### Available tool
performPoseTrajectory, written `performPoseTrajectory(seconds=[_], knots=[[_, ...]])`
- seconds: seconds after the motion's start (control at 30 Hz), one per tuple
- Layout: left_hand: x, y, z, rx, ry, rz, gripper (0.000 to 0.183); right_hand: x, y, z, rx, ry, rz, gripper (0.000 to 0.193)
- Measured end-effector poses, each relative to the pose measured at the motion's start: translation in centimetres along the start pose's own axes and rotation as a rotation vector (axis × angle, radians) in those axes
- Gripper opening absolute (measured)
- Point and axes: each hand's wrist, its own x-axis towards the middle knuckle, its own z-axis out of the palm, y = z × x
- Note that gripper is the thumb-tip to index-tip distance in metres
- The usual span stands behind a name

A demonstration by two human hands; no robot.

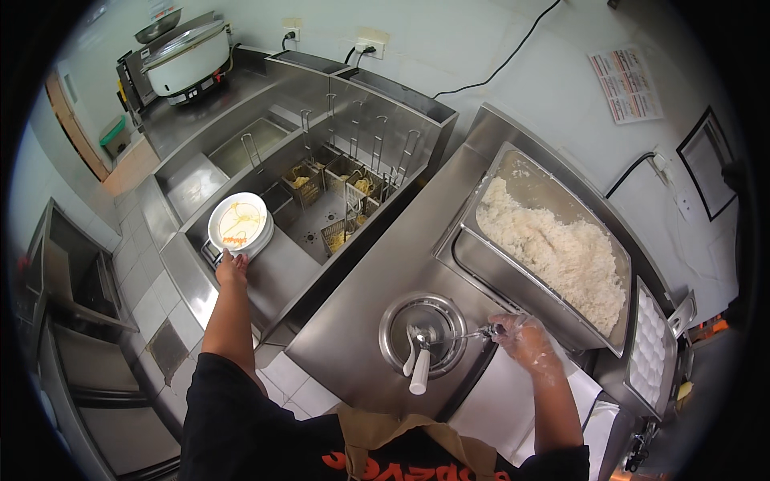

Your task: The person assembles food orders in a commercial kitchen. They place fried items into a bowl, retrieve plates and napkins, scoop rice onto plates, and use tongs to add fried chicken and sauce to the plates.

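Note:
My bare left hand [232, 267] grips the near edge of a round white bowl [243, 222], with its thumb side at the rim. Inside the bowl is a red print with thin yellow lines. More white bowls or a base show beneath it, on the steel ledge beside the fryer. My right hand [525, 343], in a clear plastic glove, is closed around the end of a thin metal utensil [473, 333]. That utensil reaches over a round steel pot [387, 353] sunk in the counter. A white-handled scoop [419, 370] and a white spoon rest in the pot.
Wire baskets [301, 184] with yellow noodles hang in a steel basin, long handles upright. A deep steel pan [545, 313] of white rice stands at right, beside a tray [646, 353] of round white pieces. A large rice cooker [188, 64] sits far left.

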Motion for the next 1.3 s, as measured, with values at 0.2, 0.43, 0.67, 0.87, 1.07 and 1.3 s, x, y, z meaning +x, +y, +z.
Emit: performPoseTrajectory(seconds=[0.2,0.43,0.67,0.87,1.07,1.3], knots=[[1.3,0.1,0.9,0.155,-0.075,0.013,0.020,0.5,-0.5,0.0,0.030,-0.035,0.054,0.036],[-0.3,0.8,0.3,0.265,-0.014,0.095,0.014,0.9,-0.4,0.3,-0.109,-0.050,-0.006,0.037],[-9.4,3.4,-1.6,0.578,-0.407,0.183,0.016,0.2,0.7,0.4,-0.172,-0.080,0.021,0.046],[-18.2,3.4,4.3,0.907,-0.822,0.087,0.025,-0.3,0.5,0.5,-0.178,-0.097,0.059,0.052],[-22.0,-2.7,11.3,0.989,-0.962,-0.116,0.018,-1.1,0.4,0.7,-0.311,-0.069,-0.013,0.054],[-23.7,-6.4,14.3,1.079,-0.990,-0.142,0.020,-2.0,0.8,0.7,-0.048,-0.091,0.124,0.046]])
